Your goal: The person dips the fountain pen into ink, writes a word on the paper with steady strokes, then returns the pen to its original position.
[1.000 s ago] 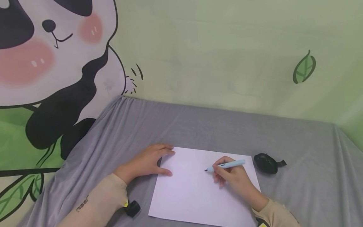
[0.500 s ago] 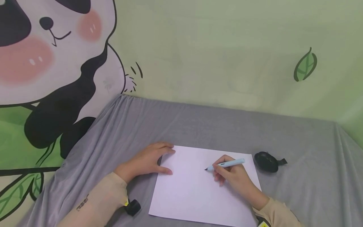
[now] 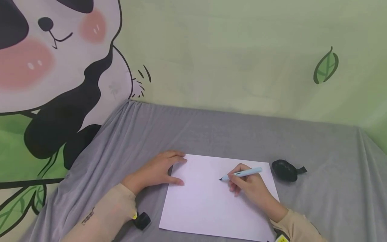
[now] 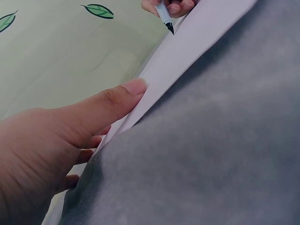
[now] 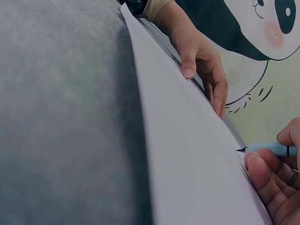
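A white sheet of paper lies on the grey cloth, with no marks that I can make out. My left hand rests at its far left corner, thumb and fingers spread on the paper's edge. In the left wrist view the thumb touches the sheet. My right hand pinches a light blue fountain pen over the right half of the paper. The pen's dark nib points left, at or just above the sheet; whether it touches, I cannot tell.
To the right of the paper lies a black oval object with a short tab, perhaps a small pouch. Grey cloth covers the table up to a pale green wall printed with a panda and leaves.
The whole head view has shifted slightly. Both hands keep nearly the same places on the paper, and the pen stays in the right hand.
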The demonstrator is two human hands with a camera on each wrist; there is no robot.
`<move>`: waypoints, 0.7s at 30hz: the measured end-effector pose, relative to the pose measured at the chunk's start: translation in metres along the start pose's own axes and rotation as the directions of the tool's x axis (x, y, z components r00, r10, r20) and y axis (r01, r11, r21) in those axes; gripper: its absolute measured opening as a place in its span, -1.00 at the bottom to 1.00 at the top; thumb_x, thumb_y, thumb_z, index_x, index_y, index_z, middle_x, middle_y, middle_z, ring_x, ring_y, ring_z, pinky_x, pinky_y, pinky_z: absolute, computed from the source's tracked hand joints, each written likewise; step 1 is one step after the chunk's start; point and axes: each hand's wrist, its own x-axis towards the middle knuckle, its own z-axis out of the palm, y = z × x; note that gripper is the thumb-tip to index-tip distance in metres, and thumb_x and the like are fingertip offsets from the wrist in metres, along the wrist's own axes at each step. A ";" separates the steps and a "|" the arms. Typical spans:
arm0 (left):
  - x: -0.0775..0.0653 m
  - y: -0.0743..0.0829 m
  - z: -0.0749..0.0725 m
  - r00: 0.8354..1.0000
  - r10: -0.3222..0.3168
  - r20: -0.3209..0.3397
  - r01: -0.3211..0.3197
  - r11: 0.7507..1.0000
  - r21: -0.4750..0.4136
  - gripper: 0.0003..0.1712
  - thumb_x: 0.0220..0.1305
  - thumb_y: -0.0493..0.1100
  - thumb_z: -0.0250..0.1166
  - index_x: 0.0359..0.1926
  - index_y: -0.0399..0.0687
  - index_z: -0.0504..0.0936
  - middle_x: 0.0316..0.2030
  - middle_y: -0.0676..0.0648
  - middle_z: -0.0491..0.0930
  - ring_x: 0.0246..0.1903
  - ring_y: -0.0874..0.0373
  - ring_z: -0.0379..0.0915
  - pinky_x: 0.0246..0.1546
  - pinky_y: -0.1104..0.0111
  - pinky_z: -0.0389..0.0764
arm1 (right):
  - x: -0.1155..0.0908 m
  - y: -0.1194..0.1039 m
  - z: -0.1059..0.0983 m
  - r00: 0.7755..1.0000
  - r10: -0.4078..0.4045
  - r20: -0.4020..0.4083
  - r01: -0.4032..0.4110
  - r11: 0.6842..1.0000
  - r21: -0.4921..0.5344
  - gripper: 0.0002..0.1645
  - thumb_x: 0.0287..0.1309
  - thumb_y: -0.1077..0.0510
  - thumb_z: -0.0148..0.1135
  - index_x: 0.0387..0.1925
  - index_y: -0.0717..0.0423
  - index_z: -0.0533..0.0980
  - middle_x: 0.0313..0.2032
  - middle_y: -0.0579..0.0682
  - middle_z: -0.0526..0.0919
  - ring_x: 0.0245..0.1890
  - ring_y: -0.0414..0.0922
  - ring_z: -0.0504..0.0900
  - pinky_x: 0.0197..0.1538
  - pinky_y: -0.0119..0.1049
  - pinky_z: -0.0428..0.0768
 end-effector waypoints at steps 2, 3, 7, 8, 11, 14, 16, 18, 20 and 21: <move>0.000 0.000 0.000 1.000 -0.001 0.000 0.001 1.000 0.004 -0.18 -0.04 0.21 0.46 0.20 -0.08 0.52 0.29 -0.10 0.42 0.32 -0.07 0.29 0.31 -0.01 0.32 | 0.000 -0.001 0.000 1.000 0.003 -0.003 -0.003 1.000 -0.001 -0.83 0.26 0.34 0.13 -0.31 0.47 0.40 -0.54 0.31 0.60 -0.63 -0.31 0.57 -0.61 -0.34 0.60; 0.000 0.000 0.000 1.000 -0.001 0.000 0.001 1.000 0.005 -0.18 -0.05 0.21 0.46 0.20 -0.08 0.52 0.29 -0.10 0.42 0.32 -0.07 0.29 0.30 -0.01 0.32 | 0.000 -0.001 0.000 1.000 0.003 -0.003 -0.003 1.000 0.000 -0.83 0.26 0.34 0.12 -0.31 0.47 0.40 -0.54 0.31 0.59 -0.63 -0.31 0.57 -0.61 -0.34 0.60; 0.000 0.000 -0.001 1.000 -0.001 0.000 0.001 1.000 0.007 -0.18 -0.05 0.21 0.47 0.20 -0.08 0.52 0.29 -0.10 0.42 0.31 -0.08 0.29 0.30 -0.01 0.32 | 0.000 -0.001 -0.001 1.000 0.000 -0.007 0.000 1.000 0.002 -0.83 0.26 0.34 0.12 -0.31 0.47 0.40 -0.55 0.32 0.59 -0.63 -0.31 0.57 -0.61 -0.34 0.60; 0.001 0.000 -0.001 1.000 -0.002 0.000 0.002 1.000 0.007 -0.18 -0.05 0.21 0.47 0.20 -0.08 0.52 0.29 -0.10 0.42 0.31 -0.08 0.29 0.30 -0.01 0.32 | 0.000 -0.001 -0.001 1.000 -0.001 -0.009 0.001 1.000 0.003 -0.83 0.26 0.34 0.12 -0.32 0.47 0.40 -0.55 0.32 0.59 -0.64 -0.31 0.57 -0.61 -0.34 0.60; 0.001 0.000 -0.001 1.000 -0.002 0.000 0.002 1.000 0.005 -0.18 -0.05 0.21 0.46 0.20 -0.08 0.52 0.29 -0.10 0.42 0.32 -0.08 0.29 0.30 -0.02 0.32 | -0.001 -0.001 -0.001 1.000 -0.001 -0.012 0.001 1.000 0.001 -0.83 0.26 0.34 0.12 -0.32 0.47 0.40 -0.54 0.32 0.59 -0.64 -0.31 0.57 -0.61 -0.34 0.60; 0.001 0.000 -0.001 1.000 -0.004 0.000 0.004 1.000 0.001 -0.18 -0.05 0.21 0.47 0.20 -0.08 0.52 0.29 -0.10 0.42 0.32 -0.08 0.29 0.30 -0.02 0.32 | -0.001 0.000 -0.001 1.000 0.011 -0.018 -0.011 1.000 -0.004 -0.83 0.26 0.34 0.13 -0.33 0.46 0.40 -0.55 0.29 0.60 -0.64 -0.31 0.57 -0.61 -0.34 0.60; 0.001 0.000 -0.001 1.000 -0.003 0.001 0.003 1.000 -0.001 -0.19 -0.05 0.21 0.47 0.20 -0.08 0.52 0.29 -0.10 0.42 0.32 -0.08 0.29 0.30 -0.02 0.32 | -0.001 0.000 -0.001 0.999 0.026 -0.026 -0.027 1.000 -0.011 -0.84 0.25 0.34 0.13 -0.33 0.45 0.40 -0.56 0.25 0.61 -0.64 -0.31 0.56 -0.61 -0.34 0.60; 0.001 0.001 0.000 1.000 -0.002 0.002 0.002 1.000 -0.001 -0.19 -0.05 0.20 0.47 0.20 -0.08 0.52 0.29 -0.10 0.42 0.32 -0.08 0.29 0.30 -0.01 0.32 | -0.001 0.000 -0.002 0.998 0.046 -0.037 -0.047 0.999 -0.017 -0.85 0.25 0.33 0.14 -0.33 0.43 0.41 -0.57 0.21 0.61 -0.65 -0.30 0.56 -0.61 -0.34 0.60; 0.001 0.001 0.000 1.000 -0.002 0.002 0.002 1.000 -0.001 -0.19 -0.05 0.20 0.47 0.20 -0.08 0.52 0.29 -0.11 0.42 0.32 -0.08 0.29 0.30 -0.01 0.32 | -0.002 0.000 -0.002 0.997 0.063 -0.043 -0.064 0.998 -0.021 -0.86 0.25 0.33 0.15 -0.33 0.41 0.42 -0.57 0.20 0.61 -0.65 -0.30 0.56 -0.60 -0.34 0.60; 0.001 0.001 -0.001 1.000 -0.003 0.004 0.003 1.000 -0.001 -0.19 -0.05 0.20 0.47 0.20 -0.08 0.52 0.29 -0.11 0.42 0.32 -0.08 0.29 0.30 -0.01 0.32 | -0.002 0.000 -0.002 0.997 0.068 -0.046 -0.069 0.997 -0.023 -0.86 0.25 0.33 0.15 -0.33 0.40 0.42 -0.57 0.19 0.61 -0.66 -0.30 0.56 -0.60 -0.34 0.60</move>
